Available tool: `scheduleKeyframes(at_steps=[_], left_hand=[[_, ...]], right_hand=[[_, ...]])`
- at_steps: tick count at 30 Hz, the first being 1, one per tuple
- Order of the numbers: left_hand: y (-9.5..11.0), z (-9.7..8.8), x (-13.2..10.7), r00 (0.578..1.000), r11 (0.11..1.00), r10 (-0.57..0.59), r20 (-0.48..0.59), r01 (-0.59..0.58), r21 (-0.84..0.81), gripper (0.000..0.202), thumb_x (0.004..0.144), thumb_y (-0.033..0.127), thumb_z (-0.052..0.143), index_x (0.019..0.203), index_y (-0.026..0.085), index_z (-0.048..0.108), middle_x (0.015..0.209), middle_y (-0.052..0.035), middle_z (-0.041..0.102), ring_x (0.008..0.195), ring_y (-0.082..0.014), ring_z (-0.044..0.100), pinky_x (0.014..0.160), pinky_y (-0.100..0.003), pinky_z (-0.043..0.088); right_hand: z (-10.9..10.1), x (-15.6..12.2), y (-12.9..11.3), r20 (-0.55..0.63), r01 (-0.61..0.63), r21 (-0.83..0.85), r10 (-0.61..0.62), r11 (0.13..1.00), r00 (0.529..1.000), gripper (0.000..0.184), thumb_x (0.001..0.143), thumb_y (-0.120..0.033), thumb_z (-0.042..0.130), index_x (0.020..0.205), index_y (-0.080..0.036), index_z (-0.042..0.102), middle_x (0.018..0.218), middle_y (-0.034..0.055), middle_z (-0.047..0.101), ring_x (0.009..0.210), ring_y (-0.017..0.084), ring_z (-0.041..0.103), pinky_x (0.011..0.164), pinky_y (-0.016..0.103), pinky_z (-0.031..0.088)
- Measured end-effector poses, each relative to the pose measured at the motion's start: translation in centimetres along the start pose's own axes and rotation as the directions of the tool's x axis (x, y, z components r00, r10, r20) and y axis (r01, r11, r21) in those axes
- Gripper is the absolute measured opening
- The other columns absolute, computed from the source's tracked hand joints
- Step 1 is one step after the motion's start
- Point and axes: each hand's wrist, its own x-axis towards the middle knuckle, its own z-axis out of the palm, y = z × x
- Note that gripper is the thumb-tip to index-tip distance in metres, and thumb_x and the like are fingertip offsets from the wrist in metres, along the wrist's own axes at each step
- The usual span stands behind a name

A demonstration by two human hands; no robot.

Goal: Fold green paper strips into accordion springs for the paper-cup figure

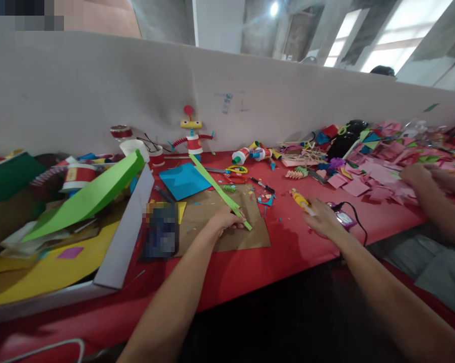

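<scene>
My left hand (pixel 229 222) is closed around long light-green paper strips (pixel 215 186), which slant up and away over a brown cardboard sheet (pixel 246 239). My right hand (pixel 321 218) has its fingers at the whitish rear end of a small yellow tool (pixel 300 200) that looks like a glue gun. The tool's tip points away to the left. Beside the right hand is a purple device (pixel 344 218) with a black cord. A coiled green paper piece (pixel 230 188) and coloured scraps lie at the cardboard's far edge.
Scissors (pixel 235 170), a pen (pixel 263 185) and blue paper (pixel 184 180) lie ahead. A paper-cup figure (pixel 194 143) stands by the partition (pixel 144 85). A white box (pixel 123 242) of coloured paper is at left. At right, another person's hands (pixel 419 179) are by pink paper.
</scene>
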Motion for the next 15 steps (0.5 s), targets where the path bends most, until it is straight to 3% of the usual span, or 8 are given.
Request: scheduleKeyframes(at_steps=[2, 3, 5, 7, 15], left_hand=[[-0.1, 0.0, 0.3, 1.0, 1.0, -0.006, -0.024, 0.006, 0.01, 0.006, 0.06, 0.009, 0.064, 0.065, 0.013, 0.062, 0.051, -0.0009, 0.06, 0.045, -0.0087, 0.054, 0.039, -0.016, 0.028], [-0.1, 0.1, 0.4, 0.999, 1.0, -0.009, -0.034, 0.009, 0.021, 0.006, 0.06, 0.009, 0.064, 0.065, 0.013, 0.062, 0.051, -0.0004, 0.059, 0.045, -0.0085, 0.054, 0.038, -0.016, 0.026], [-0.2, 0.2, 0.5, 0.998, 0.999, -0.014, -0.055, 0.017, 0.047, 0.006, 0.06, 0.01, 0.063, 0.065, 0.013, 0.061, 0.049, 0.0006, 0.057, 0.044, -0.0083, 0.053, 0.037, -0.017, 0.025], [-0.1, 0.4, 0.5, 0.997, 0.997, -0.02, -0.072, 0.025, 0.074, 0.005, 0.062, 0.01, 0.063, 0.065, 0.013, 0.061, 0.05, 0.0011, 0.057, 0.044, -0.0081, 0.052, 0.037, -0.017, 0.026], [0.0, 0.8, 0.4, 0.995, 0.991, -0.014, -0.097, 0.027, 0.135, 0.005, 0.063, 0.009, 0.062, 0.065, 0.013, 0.061, 0.052, 0.0011, 0.058, 0.044, -0.0069, 0.05, 0.037, -0.016, 0.027]], right_hand=[[-0.9, -1.6, -1.2, 0.259, -0.111, 0.324, 0.025, 0.94, 0.966, 0.025, 0.077, -0.029, 0.047, 0.095, -0.015, 0.058, 0.076, 0.0062, 0.062, 0.063, 0.018, 0.055, 0.055, 0.027, 0.04], [-1.1, -2.4, -1.9, 0.355, -0.153, 0.46, -0.024, 0.875, 0.935, 0.03, 0.079, -0.035, 0.045, 0.098, -0.015, 0.057, 0.077, 0.0054, 0.062, 0.062, 0.016, 0.055, 0.054, 0.026, 0.04], [-1.1, -3.9, -3.2, 0.485, -0.198, 0.58, -0.14, 0.79, 0.863, 0.037, 0.08, -0.046, 0.045, 0.095, -0.015, 0.058, 0.07, 0.0044, 0.061, 0.059, 0.014, 0.054, 0.053, 0.024, 0.039], [-0.7, -4.8, -4.2, 0.505, -0.172, 0.597, -0.201, 0.784, 0.839, 0.042, 0.08, -0.053, 0.043, 0.087, -0.015, 0.059, 0.06, 0.0026, 0.058, 0.054, 0.013, 0.051, 0.05, 0.023, 0.037], [0.9, -4.6, -4.9, 0.464, -0.086, 0.554, -0.222, 0.828, 0.858, 0.046, 0.079, -0.059, 0.042, 0.069, -0.017, 0.056, 0.047, -0.0005, 0.053, 0.044, 0.011, 0.047, 0.046, 0.023, 0.034]])
